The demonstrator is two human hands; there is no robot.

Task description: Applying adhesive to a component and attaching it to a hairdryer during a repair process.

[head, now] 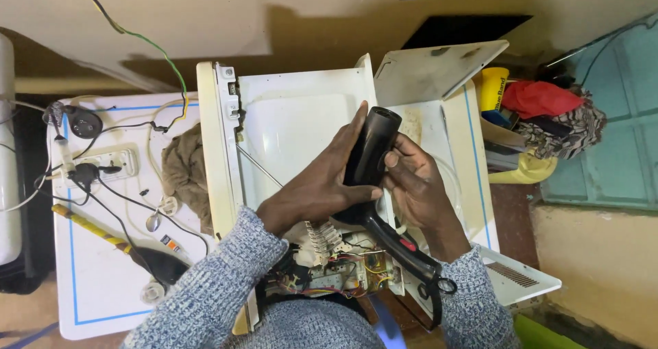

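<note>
The hair dryer (373, 158) is black and sits between both hands above the opened white appliance (295, 116); its barrel runs on a long axis from the open nozzle at the upper right, down and slightly left to the bend, where the handle turns off toward the lower right and ends at a hanging loop near the right sleeve; the barrel is tilted, not upright

The left hand (322, 178) lies flat along the left flank of the barrel, fingers extended toward the nozzle, palm pressed against the housing; its grip is an open-fingered clasp on the barrel rather than a full wrap

The right hand (415, 181) is closed on the right flank of the barrel, thumb on the front face just below the nozzle, fingers curled behind; its grip is clenched on the hair dryer

Both hands touch the barrel at about the same height; neither holds the handle, which hangs free below them, just above the exposed wiring (336, 263) and circuit board of the appliance

To the left, well apart from the hands, the table (103, 301) carries a brown cloth (184, 171), a power strip (110, 160) and loose cords
</note>
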